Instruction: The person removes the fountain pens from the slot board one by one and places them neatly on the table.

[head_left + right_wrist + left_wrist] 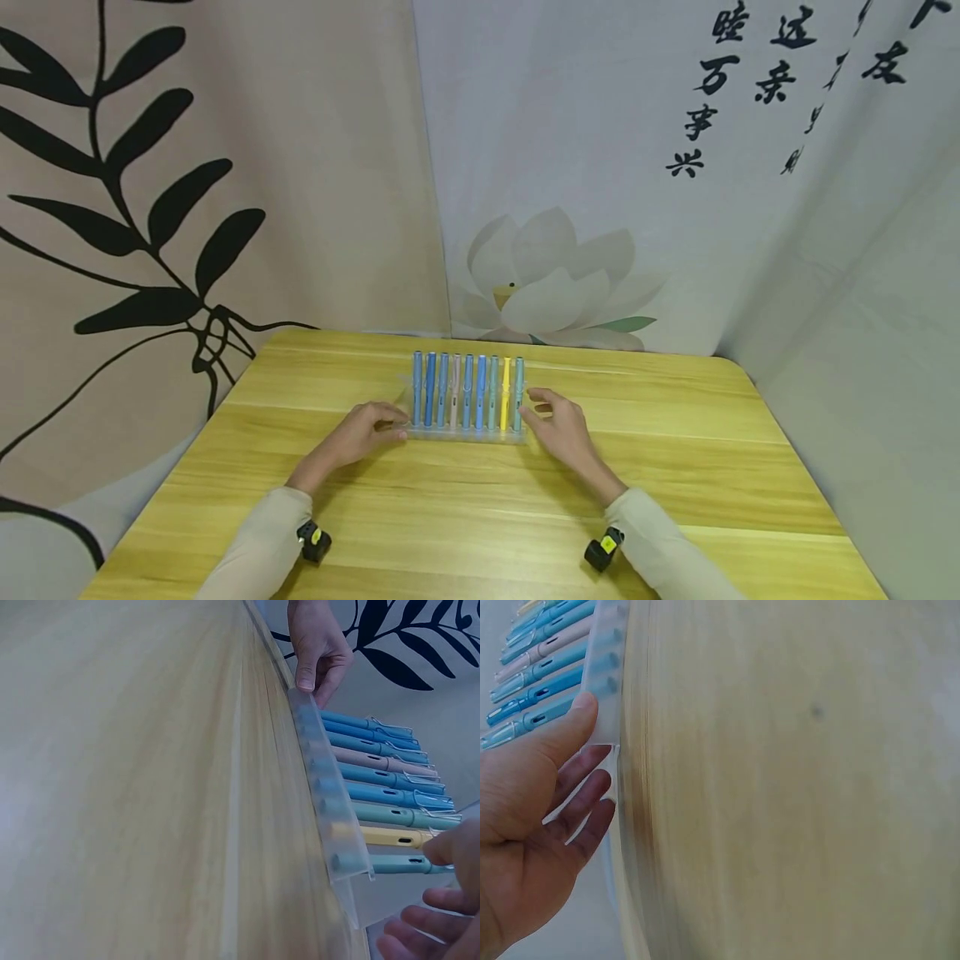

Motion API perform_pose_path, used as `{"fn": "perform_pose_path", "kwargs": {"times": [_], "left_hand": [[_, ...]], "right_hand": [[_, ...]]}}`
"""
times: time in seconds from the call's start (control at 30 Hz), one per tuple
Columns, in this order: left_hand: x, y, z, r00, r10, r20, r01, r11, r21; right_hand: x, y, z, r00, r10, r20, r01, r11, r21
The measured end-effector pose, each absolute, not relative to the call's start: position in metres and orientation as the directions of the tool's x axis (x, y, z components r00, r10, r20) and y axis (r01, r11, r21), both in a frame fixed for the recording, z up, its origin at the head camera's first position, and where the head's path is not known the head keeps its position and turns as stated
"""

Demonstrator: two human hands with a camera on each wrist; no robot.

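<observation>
A clear pen stand [467,436] holds a row of upright fountain pens, mostly blue and green, with a pink pen [454,392] and a yellow pen [506,393] among them. My left hand [366,431] pinches the stand's left end, thumb [585,712] on the front lip and fingers at the end edge. At the opposite end, my right hand [562,429] has its fingers loosely spread beside the last green pen [518,393]. In the right wrist view, the right thumb [454,847] overlaps the pens' upper ends; nothing is gripped there.
The stand is on a wood-grain table [450,517], towards its back edge. Behind it hangs a cloth backdrop [337,167] with printed leaves, a lotus and dark writing. Each sleeve carries a small black wrist device, the left one [313,542] and the right one [603,548].
</observation>
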State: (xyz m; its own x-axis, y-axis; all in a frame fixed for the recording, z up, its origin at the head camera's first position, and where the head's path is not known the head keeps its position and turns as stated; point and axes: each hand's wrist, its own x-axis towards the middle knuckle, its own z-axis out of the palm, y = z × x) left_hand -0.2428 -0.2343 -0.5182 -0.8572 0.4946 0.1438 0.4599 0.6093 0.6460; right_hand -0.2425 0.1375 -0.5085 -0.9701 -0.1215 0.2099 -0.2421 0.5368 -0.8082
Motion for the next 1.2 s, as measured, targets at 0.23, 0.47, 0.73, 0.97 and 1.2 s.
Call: {"fn": "perform_pose_path", "kwargs": {"times": [0.23, 0.47, 0.73, 0.97, 1.2], "left_hand": [[-0.2422, -0.2327, -0.5177, -0.867, 0.474, 0.154, 0.453, 0.621, 0.64], [-0.2435, -0.234, -0.5207, -0.856, 0.479, 0.194, 0.478, 0.589, 0.652], [-0.2444, -0.2351, -0.5215, -0.867, 0.472, 0.16, 0.446, 0.59, 0.673], [-0.2433, -0.236, -0.5209, -0.86, 0.479, 0.177, 0.459, 0.576, 0.677], [-0.2428, -0.2345, -0.5204, -0.869, 0.47, 0.158, 0.439, 0.58, 0.687]], "right_hand": [[-0.248, 0.1327, -0.5119, -0.975, -0.101, 0.198, -0.221, 0.534, -0.816], [-0.2522, 0.1302, -0.5144, -0.972, -0.103, 0.213, -0.234, 0.54, -0.808], [-0.2514, 0.1275, -0.5116, -0.974, -0.103, 0.2, -0.224, 0.538, -0.813], [-0.2514, 0.127, -0.5102, -0.976, -0.103, 0.191, -0.217, 0.518, -0.828], [-0.251, 0.127, -0.5082, -0.972, -0.089, 0.218, -0.232, 0.51, -0.829]]}}
